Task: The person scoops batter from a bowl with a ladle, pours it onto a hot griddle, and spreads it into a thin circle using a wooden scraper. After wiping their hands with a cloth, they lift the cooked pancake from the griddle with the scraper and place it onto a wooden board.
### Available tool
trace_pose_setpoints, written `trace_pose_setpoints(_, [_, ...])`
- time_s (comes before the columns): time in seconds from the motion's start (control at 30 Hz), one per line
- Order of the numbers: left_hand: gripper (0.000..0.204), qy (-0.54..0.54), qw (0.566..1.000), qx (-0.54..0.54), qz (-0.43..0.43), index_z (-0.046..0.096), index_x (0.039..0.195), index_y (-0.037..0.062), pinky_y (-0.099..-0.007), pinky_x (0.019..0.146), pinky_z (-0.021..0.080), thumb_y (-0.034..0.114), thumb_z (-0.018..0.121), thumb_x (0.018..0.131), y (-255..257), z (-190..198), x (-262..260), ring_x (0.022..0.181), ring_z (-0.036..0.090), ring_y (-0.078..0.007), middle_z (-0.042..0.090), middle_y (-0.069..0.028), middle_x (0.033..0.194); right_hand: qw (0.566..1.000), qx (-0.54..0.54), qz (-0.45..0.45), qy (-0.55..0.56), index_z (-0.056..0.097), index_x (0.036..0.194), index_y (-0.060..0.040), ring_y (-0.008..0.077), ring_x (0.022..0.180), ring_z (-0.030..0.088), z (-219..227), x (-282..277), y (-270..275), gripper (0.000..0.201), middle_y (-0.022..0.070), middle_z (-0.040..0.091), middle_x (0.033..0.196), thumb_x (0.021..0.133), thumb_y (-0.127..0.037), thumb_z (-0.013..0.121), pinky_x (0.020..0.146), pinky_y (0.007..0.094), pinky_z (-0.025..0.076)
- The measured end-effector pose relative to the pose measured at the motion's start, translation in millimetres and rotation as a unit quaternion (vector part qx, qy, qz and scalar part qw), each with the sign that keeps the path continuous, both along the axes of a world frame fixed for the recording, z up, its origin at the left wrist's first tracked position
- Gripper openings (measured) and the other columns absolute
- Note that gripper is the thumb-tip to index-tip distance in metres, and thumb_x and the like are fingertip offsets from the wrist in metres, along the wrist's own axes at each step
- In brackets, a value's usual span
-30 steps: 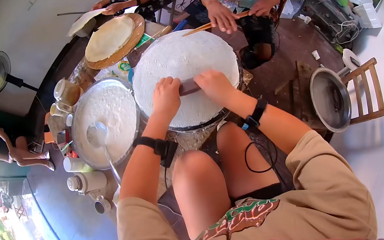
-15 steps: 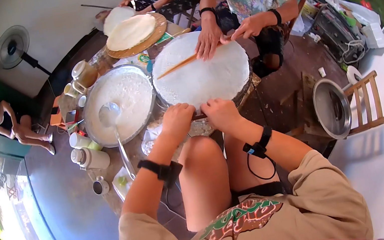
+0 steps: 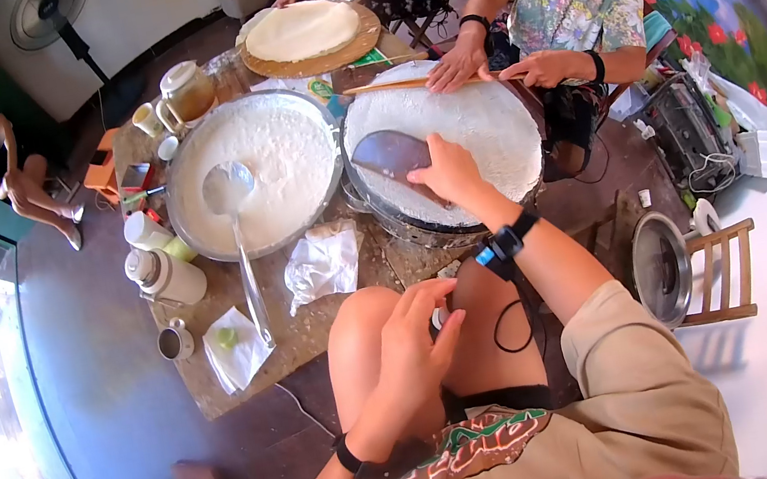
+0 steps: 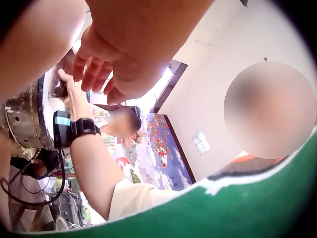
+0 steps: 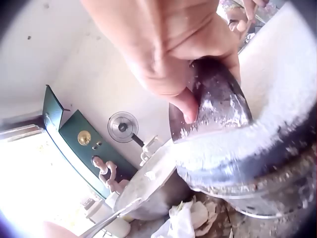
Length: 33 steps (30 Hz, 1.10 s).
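My right hand (image 3: 449, 171) grips a dark, half-moon scraper (image 3: 393, 154), thumb on its near face in the right wrist view. The scraper (image 5: 223, 101) has white smears along its lower edge, which lies at the round griddle's white-coated surface (image 3: 489, 141). Loosely bent, my left hand (image 3: 418, 340) hangs over my lap with nothing in it, fingers apart from the thumb. Across the griddle, another person's hands (image 3: 461, 64) hold a long wooden stick (image 3: 388, 86) along its far side. Left of the griddle stands a wide metal basin (image 3: 182, 187) of white batter with a ladle (image 3: 231, 189) in it.
Thin pale rounds lie stacked on a round board (image 3: 362, 48) at the back. A teapot (image 3: 188, 91), a thermos (image 3: 164, 276), a metal mug (image 3: 175, 340) and a crumpled plastic bag (image 3: 325, 264) stand around the basin. A metal bowl (image 3: 680, 266) rests at right by a wooden chair (image 3: 732, 272).
Both hands gripped the scraper and drew it toward the near edge. My left hand has let go and dropped to my lap; the right moved the scraper back over the griddle. The stick came onto the griddle.
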<state>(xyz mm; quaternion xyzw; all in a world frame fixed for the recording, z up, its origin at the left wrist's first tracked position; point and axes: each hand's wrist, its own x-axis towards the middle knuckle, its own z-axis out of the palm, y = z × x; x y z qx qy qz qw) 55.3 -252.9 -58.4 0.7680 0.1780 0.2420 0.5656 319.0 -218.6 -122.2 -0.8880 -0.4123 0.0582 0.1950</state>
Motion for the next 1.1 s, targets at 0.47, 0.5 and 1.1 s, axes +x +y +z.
trace_pose_setpoints(0.47, [0.028, -0.045, 0.998, -0.046, 0.004, 0.057, 0.107, 0.001, -0.0296, 0.072, 0.051, 0.0, 0.062, 0.08, 22.3, -31.0, 25.6, 0.085, 0.061, -0.0225, 0.059, -0.0129, 0.106, 0.994, -0.07, -0.087, 0.009, 0.061, 0.101, 0.0037, 0.0369, 0.097, 0.062, 8.6, 52.1, 70.6, 0.061, 0.0247, 0.063, 0.103, 0.063, -0.04, 0.079, 0.081, 0.0408, 0.05])
trace_pose_setpoints(0.5, [0.027, -0.049, 0.998, -0.043, 0.006, 0.058, 0.107, 0.0011, -0.0298, 0.072, 0.051, 0.0, 0.062, 0.08, 23.2, -32.5, 25.4, 0.085, 0.061, -0.0224, 0.059, -0.0128, 0.106, 0.993, -0.067, -0.101, 0.007, 0.06, 0.102, 0.0036, 0.0367, 0.096, 0.062, 9.0, 61.7, 68.9, 0.062, 0.0242, 0.063, 0.102, 0.062, -0.041, 0.079, 0.081, 0.041, 0.049])
trace_pose_setpoints(1.1, [0.019, -0.065, 0.998, 0.001, -0.011, 0.058, 0.099, 0.0009, -0.0354, 0.067, 0.051, -0.001, 0.059, 0.08, 11.0, -34.6, 19.9, 0.076, 0.061, -0.0299, 0.06, -0.0152, 0.092, 0.923, 0.091, 0.31, -0.209, 0.056, 0.12, -0.0091, 0.0317, 0.105, 0.057, -24.3, -20.6, -48.4, 0.045, 0.0152, 0.059, 0.116, 0.078, 0.002, 0.046, 0.094, 0.0418, 0.044])
